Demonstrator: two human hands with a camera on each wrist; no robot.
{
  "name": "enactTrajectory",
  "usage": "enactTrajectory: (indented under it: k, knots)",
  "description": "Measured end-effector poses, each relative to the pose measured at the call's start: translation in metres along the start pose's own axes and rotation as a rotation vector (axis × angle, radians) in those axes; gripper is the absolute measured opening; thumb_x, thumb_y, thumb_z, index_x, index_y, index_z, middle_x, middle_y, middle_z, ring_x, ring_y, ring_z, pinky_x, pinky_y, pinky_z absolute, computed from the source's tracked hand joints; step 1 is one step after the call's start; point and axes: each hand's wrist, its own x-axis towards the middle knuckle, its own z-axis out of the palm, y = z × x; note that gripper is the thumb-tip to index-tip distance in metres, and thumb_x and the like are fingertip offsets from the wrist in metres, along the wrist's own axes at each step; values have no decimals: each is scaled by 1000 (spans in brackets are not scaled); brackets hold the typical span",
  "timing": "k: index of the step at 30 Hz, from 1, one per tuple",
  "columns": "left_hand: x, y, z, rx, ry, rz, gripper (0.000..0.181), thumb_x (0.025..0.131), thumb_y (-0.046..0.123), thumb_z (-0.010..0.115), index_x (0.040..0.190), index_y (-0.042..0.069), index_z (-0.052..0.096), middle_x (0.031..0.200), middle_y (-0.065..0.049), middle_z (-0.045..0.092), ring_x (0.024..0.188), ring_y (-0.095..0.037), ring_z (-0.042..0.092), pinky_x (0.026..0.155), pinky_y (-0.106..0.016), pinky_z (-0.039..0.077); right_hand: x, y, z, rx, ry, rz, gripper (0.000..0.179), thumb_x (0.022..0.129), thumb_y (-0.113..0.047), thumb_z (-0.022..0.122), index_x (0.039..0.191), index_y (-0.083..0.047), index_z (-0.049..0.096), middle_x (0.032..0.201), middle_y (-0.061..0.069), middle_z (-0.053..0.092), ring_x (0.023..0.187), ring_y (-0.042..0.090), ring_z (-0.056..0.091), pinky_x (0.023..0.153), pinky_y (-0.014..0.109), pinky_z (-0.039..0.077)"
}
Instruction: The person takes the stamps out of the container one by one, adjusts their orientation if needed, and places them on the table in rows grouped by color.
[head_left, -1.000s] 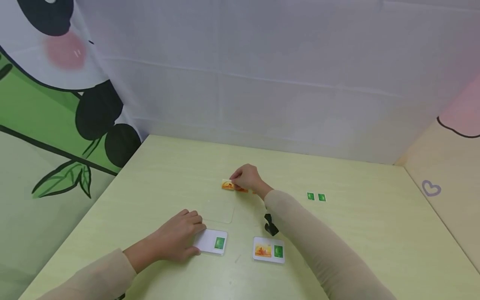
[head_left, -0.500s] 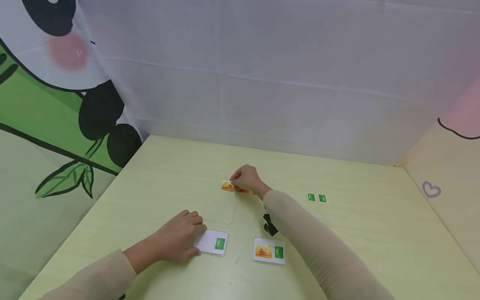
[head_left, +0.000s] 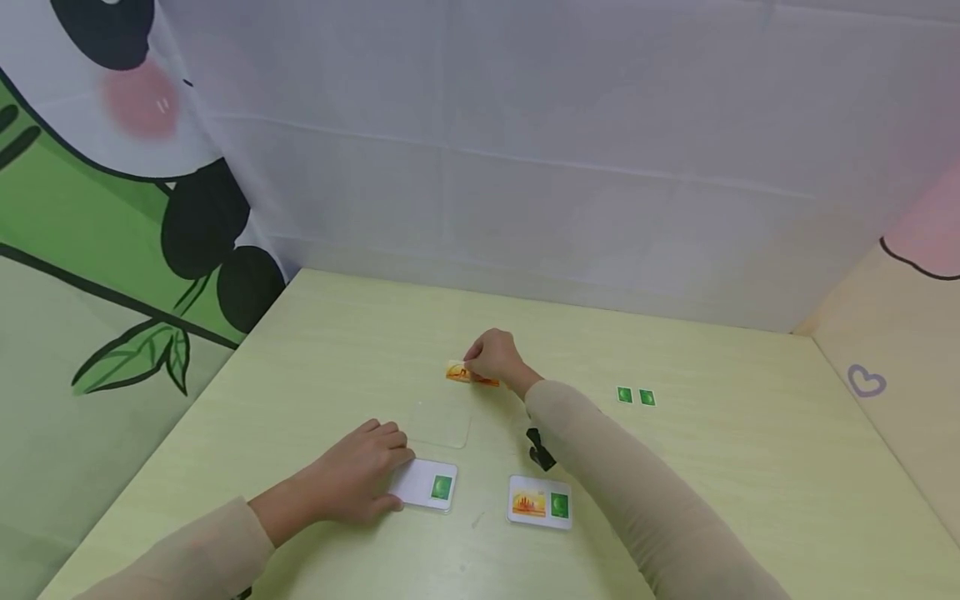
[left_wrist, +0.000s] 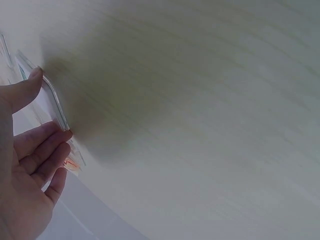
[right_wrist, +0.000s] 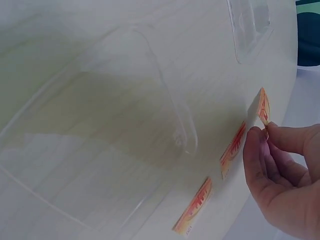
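My left hand [head_left: 358, 471] holds a white card in a clear case [head_left: 414, 482] flat on the table, thumb on the near edge and fingertips on the far edge. A green stamp [head_left: 442, 487] shows at the card's right end. Farther back, my right hand [head_left: 495, 357] pinches an orange stamp [right_wrist: 263, 106] between thumb and index finger, its free end tilted up. In the right wrist view, two more orange stamps lie below it, one close to the fingers [right_wrist: 232, 150] and another lower [right_wrist: 194, 206]. My right hand partly hides them in the head view.
Right of the held card lies a second cased card [head_left: 540, 521] bearing an orange and a green stamp. Two loose green stamps [head_left: 636, 397] lie farther right. A clear plastic piece [head_left: 442, 429] rests between the hands. Walls border the table [head_left: 735, 467] at the back and sides.
Both hands keep nearly the same place and hold. The head view shifts slightly, and the orange stamp that peeked out beside my right wrist is now hidden there.
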Motion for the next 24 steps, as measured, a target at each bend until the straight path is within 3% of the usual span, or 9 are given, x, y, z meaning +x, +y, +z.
enactTrajectory:
  k: [7,13,24]
  knots:
    - [1,0,0,5,-8,1,44,74,42,77,103,10,68,93,4,62,87,-11,48,79,-30,41,2,-1,0,-92,19,-67,9,83,-10,71,85,-4,77,91,9,74,96,23,63,92,35,51]
    - [3,0,1,13,-10,2,45,74,42,77,103,9,68,93,4,62,87,-12,49,78,-30,41,2,0,1,-160,25,-119,10,83,-7,68,81,-3,76,87,9,74,88,20,62,86,33,52]
    - [2,1,3,24,-10,0,45,73,42,77,103,9,68,92,4,62,86,-11,49,78,-29,40,3,1,4,-178,8,-96,10,85,-7,67,80,-3,74,85,10,72,79,17,57,73,28,51]
